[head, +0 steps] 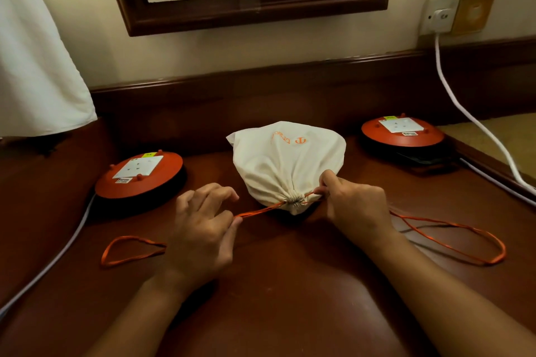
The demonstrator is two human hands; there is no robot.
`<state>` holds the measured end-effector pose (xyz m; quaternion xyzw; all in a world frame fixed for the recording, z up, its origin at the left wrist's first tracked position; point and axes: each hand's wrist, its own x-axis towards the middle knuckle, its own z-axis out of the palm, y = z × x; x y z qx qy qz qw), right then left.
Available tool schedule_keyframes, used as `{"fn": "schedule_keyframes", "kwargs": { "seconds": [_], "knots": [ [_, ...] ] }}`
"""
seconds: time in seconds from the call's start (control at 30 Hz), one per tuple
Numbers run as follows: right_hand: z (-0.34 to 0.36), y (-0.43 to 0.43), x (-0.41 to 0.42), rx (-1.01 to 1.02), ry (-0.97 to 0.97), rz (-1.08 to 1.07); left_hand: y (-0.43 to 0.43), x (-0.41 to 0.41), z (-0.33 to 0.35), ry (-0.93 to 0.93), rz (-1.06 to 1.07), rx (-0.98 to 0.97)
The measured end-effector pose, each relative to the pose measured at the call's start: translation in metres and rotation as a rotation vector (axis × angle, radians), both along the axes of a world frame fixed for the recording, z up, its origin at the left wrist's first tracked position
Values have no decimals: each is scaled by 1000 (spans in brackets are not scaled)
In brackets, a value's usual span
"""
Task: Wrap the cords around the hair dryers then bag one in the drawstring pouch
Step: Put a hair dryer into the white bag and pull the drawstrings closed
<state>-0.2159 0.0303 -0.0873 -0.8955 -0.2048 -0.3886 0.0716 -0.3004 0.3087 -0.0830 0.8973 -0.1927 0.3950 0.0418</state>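
A cream drawstring pouch (285, 159) with orange print lies bulging on the brown table, its mouth gathered tight and facing me. My left hand (203, 226) pinches the orange drawstring (255, 212) on the pouch's left side. My right hand (355, 201) pinches the drawstring on the right side, close to the gathered mouth. Loose orange loops trail behind both hands: one loop (130, 251) at the left, a longer loop (452, 236) at the right. The pouch's contents are hidden; no hair dryer shows.
Two round orange socket reels sit on the table, one reel (139, 175) at the left and another reel (401, 133) at the back right, each with a white cable. A wall socket (439, 14) holds a plug. A framed mirror (252, 6) hangs above, and a white curtain (34, 66) hangs at the left.
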Motion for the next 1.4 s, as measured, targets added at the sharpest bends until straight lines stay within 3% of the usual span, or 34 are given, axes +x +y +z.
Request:
{"fn": "schedule_keyframes", "kwargs": {
  "seconds": [0.17, 0.3, 0.43, 0.53, 0.87, 1.17, 1.3, 1.4],
  "knots": [
    [-5, -1, 3, 25, 38, -12, 3, 0, -2, 36, -34, -8],
    [-6, -7, 9, 73, 123, 27, 9, 3, -4, 206, -52, -126],
    [-1, -3, 15, 329, 386, -8, -7, 8, -3, 377, -123, -400],
    [-4, 9, 19, 310, 523, -34, -34, 27, -2, 417, -113, -479],
    [-18, 26, 44, 138, 520, 9, -65, 69, -18, 361, 47, -497],
    [-20, 27, 47, 176, 548, 6, -65, 63, -17, 341, 66, -539],
    [-14, 19, 35, 301, 461, 4, -55, 49, -15, 349, 72, -572],
    [-15, 13, 29, 256, 412, 2, -50, 44, -14, 373, 90, -563]
  ]
}}
